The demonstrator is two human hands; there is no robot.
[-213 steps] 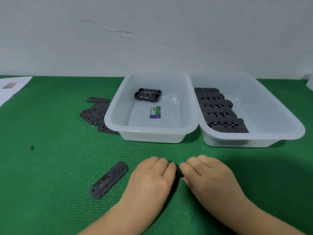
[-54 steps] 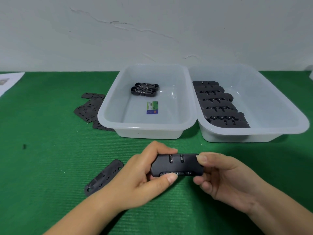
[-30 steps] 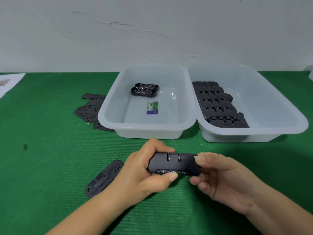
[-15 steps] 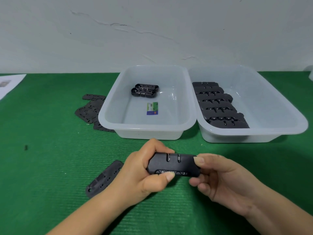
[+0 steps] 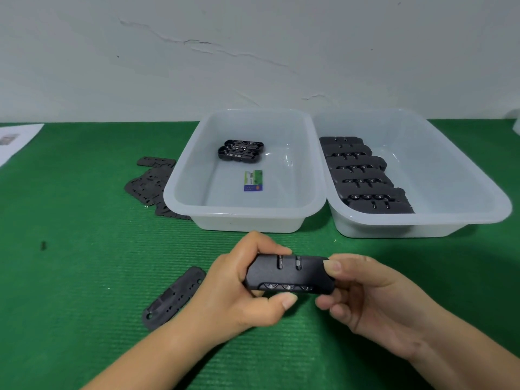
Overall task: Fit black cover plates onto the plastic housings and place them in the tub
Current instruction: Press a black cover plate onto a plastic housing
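Observation:
A black plastic housing (image 5: 289, 274) with two slots and a row of number dials is held just above the green mat. My left hand (image 5: 242, 294) grips its left end, thumb under the dial edge. My right hand (image 5: 374, 299) pinches its right end with thumb on top. One loose black cover plate (image 5: 174, 296) lies on the mat left of my left hand. The left tub (image 5: 242, 212) holds two housings (image 5: 242, 150) at its far side. The right tub (image 5: 422, 218) holds a row of several housings (image 5: 363, 175).
A pile of black cover plates (image 5: 149, 184) lies left of the left tub. A small coloured label (image 5: 253, 180) lies on that tub's floor. White paper (image 5: 17, 139) sits at the far left. A white wall rises behind the mat.
Seven seconds ago both hands pressed down on the mat. The housing has since been lifted and held between both hands; over the last second it has barely moved.

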